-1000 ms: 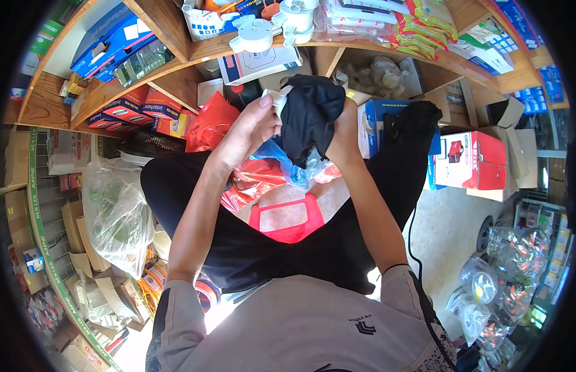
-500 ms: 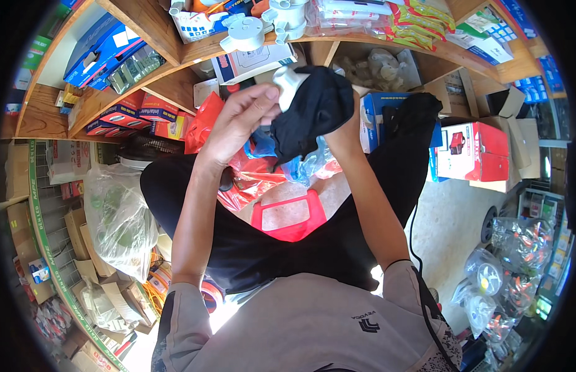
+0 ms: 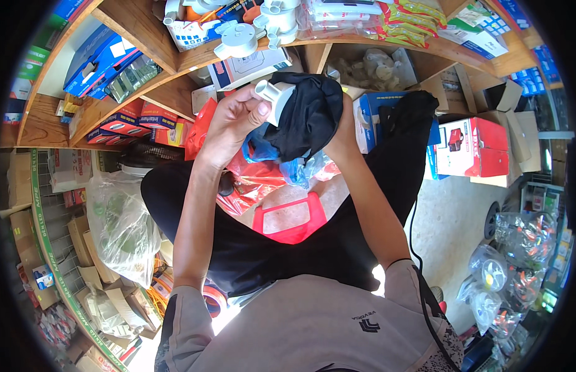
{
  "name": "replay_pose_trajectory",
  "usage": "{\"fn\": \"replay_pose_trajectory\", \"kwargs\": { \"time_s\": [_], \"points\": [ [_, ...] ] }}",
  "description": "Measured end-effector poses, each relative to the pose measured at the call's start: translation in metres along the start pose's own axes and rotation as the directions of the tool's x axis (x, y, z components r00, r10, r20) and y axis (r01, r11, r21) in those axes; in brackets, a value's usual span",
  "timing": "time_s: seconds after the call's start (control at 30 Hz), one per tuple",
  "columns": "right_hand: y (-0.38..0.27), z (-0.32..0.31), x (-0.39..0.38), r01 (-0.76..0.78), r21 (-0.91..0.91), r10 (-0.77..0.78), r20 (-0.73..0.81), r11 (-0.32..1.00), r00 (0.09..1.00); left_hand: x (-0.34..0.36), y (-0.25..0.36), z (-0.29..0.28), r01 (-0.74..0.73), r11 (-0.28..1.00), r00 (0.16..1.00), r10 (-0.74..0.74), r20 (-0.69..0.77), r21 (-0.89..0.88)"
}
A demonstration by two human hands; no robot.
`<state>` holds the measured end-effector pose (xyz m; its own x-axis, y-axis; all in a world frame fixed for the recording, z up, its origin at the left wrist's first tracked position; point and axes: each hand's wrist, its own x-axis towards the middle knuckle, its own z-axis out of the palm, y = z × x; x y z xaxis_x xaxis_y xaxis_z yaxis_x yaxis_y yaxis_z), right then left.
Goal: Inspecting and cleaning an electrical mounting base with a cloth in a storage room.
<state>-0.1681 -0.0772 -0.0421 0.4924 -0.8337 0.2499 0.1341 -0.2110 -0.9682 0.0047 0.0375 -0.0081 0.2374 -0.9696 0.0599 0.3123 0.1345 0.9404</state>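
Note:
My left hand (image 3: 229, 124) is closed on a white plastic conduit junction box (image 3: 276, 98), with the thumb across its near side and a round pipe socket standing out toward the upper left. A black cloth (image 3: 312, 118) is bunched over the right part of the box. My right hand (image 3: 342, 135) grips the cloth from the right side, its fingers mostly hidden behind the folds. Both hands are raised in front of the shelf, above my parted knees.
White round junction boxes (image 3: 239, 41) and packaged goods stand on the wooden shelf (image 3: 195, 61) ahead. Below my hands lie red plastic bags (image 3: 257, 180) and a red stool (image 3: 288, 229). A red and white carton (image 3: 471, 149) sits right; a clear plastic bag (image 3: 123, 217) hangs left.
Both hands have shifted slightly left with the junction box and cloth. The box has turned so its socket opening shows more, and the cloth has shifted around it.

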Motion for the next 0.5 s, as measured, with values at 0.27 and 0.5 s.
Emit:
{"fn": "replay_pose_trajectory", "kwargs": {
  "time_s": [0.27,0.5],
  "points": [
    [-0.039,0.012,0.013,0.155,0.028,-0.156,0.303,0.988,0.94,0.003,0.002,-0.013,-0.134,0.971,0.985,0.107,-0.138,-0.198],
    [-0.016,0.004,0.004,-0.123,0.258,0.054,0.259,0.958,0.964,-0.001,0.001,-0.008,-0.124,0.95,0.992,0.125,-0.015,-0.286]
  ]
}}
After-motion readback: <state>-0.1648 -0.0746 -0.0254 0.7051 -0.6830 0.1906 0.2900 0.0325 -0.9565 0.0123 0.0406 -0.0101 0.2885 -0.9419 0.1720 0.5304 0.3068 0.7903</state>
